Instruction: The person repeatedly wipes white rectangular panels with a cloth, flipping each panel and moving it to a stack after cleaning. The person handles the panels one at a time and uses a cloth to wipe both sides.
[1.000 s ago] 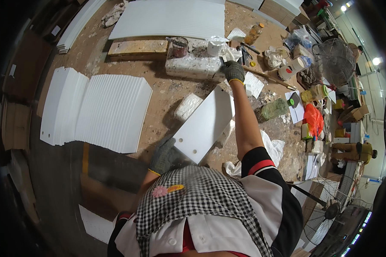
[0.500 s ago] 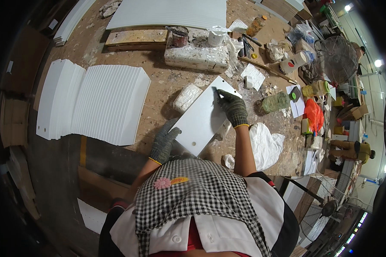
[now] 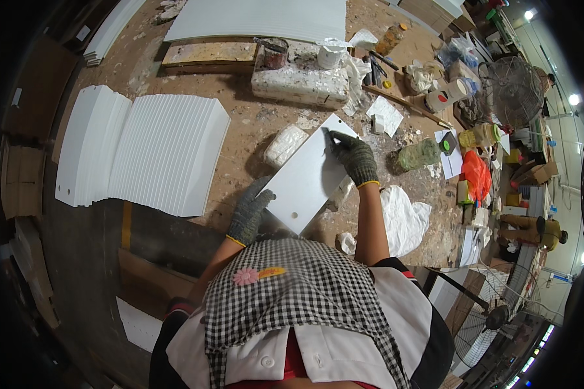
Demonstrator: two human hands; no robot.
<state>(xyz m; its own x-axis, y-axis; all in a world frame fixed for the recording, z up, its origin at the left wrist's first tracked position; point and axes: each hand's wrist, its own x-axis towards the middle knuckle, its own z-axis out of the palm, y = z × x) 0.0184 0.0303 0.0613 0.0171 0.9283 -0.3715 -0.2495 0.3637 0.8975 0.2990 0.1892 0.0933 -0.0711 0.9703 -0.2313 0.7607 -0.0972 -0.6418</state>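
Over white board [image 3: 303,185], right fingers [image 3: 345,140], back from speckled block [image 3: 298,89], contact unclear

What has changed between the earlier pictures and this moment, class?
The right hand has come back from the stained block toward the person, and is now over the far part of the white board. The left hand has shifted forward, its thumb now over the board's left corner. The stained block, white cup and stacked boards stayed put.

White board [image 3: 305,185], yellow-edged grey-green gloves [image 3: 355,161], black-and-white checked apron [image 3: 305,288], pink flower [image 3: 246,277], orange-red bag [image 3: 475,171]
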